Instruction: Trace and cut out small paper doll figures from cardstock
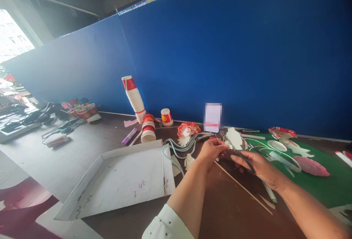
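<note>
My left hand (211,151) pinches a small piece of white paper (228,145) between thumb and fingertips, right of the cable coil. Close on its right, my right hand (254,164) is wrapped round dark-handled scissors (247,162), whose blades point toward the paper. A larger cream paper piece (234,138) shows just behind both hands. Beneath them a thin wooden stick (243,187) lies slanting across the brown table (228,213).
A shallow white box (126,180) lies at the left. Behind it stand a leaning stack of paper cups (134,98) and a single cup (166,117). Grey-blue cable (178,147) coils nearby. A green mat (310,180) with a pink petal shape (312,166) is at the right.
</note>
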`<action>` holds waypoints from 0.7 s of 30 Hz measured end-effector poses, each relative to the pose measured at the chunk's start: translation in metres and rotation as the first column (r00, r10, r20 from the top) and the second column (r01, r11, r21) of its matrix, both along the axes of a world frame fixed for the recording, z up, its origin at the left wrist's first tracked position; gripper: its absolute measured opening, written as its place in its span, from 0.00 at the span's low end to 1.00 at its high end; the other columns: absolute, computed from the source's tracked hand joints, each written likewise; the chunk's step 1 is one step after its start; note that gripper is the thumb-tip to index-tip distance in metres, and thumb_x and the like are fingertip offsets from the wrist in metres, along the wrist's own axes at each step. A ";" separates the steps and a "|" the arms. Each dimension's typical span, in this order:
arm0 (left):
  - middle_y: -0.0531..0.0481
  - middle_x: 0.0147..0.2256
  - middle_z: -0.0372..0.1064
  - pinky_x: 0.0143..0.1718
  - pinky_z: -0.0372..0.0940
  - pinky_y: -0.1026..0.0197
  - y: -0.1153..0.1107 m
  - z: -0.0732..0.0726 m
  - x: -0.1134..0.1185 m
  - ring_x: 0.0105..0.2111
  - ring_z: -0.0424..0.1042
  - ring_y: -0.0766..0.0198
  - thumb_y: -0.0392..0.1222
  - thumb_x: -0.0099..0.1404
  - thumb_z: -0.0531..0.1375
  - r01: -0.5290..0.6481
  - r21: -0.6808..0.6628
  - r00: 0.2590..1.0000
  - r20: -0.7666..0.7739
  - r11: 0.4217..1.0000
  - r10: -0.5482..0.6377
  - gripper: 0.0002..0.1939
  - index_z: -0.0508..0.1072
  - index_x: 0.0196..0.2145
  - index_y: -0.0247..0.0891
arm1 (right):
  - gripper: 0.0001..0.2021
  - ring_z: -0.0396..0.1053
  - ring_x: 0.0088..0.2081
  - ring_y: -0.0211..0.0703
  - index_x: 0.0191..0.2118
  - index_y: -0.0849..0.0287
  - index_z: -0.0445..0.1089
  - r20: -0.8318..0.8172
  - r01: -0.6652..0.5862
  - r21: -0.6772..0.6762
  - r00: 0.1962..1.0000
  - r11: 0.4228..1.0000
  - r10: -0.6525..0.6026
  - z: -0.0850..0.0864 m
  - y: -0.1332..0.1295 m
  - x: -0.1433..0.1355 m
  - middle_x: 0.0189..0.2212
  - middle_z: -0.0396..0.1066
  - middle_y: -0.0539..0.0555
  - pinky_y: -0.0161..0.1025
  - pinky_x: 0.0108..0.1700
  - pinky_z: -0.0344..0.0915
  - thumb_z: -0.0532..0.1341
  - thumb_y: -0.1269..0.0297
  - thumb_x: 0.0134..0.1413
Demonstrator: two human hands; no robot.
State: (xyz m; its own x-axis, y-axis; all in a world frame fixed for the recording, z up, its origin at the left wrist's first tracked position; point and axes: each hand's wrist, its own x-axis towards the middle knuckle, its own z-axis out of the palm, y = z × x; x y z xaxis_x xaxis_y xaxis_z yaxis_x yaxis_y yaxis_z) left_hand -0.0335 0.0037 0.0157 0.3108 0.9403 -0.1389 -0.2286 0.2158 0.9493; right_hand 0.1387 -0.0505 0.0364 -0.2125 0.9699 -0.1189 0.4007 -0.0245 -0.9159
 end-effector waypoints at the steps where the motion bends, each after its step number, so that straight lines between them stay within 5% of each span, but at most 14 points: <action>1: 0.56 0.20 0.65 0.25 0.59 0.67 0.000 0.001 0.000 0.19 0.62 0.74 0.42 0.51 0.70 -0.006 -0.003 1.000 0.000 1.000 0.006 0.13 0.69 0.25 0.35 | 0.21 0.67 0.27 0.43 0.35 0.54 0.79 0.001 -0.002 -0.010 1.000 1.000 0.002 0.000 0.000 0.001 0.25 0.73 0.51 0.37 0.28 0.62 0.66 0.41 0.44; 10: 0.54 0.23 0.68 0.23 0.58 0.69 -0.003 0.012 -0.003 0.20 0.64 0.74 0.36 0.53 0.68 -0.108 -0.080 0.993 0.038 0.991 0.112 0.09 0.71 0.28 0.33 | 0.21 0.68 0.28 0.44 0.31 0.56 0.75 0.020 -0.005 -0.025 1.000 1.000 0.006 -0.001 0.000 0.000 0.26 0.73 0.52 0.39 0.32 0.66 0.65 0.40 0.46; 21: 0.55 0.22 0.67 0.25 0.58 0.67 0.003 0.016 -0.022 0.19 0.60 0.74 0.35 0.56 0.67 -0.014 -0.069 0.997 -0.071 0.998 0.009 0.05 0.75 0.28 0.33 | 0.20 0.69 0.24 0.42 0.33 0.53 0.77 0.072 0.053 -0.073 0.996 0.996 -0.048 0.001 -0.001 -0.001 0.23 0.74 0.50 0.37 0.28 0.65 0.68 0.43 0.41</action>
State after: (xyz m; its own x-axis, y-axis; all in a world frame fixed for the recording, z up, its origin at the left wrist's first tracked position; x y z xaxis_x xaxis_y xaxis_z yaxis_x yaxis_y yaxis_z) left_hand -0.0552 0.0063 0.0313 0.2872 0.9311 -0.2250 -0.1648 0.2794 0.9459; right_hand 0.1373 -0.0517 0.0371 -0.1521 0.9669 -0.2048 0.4608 -0.1139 -0.8802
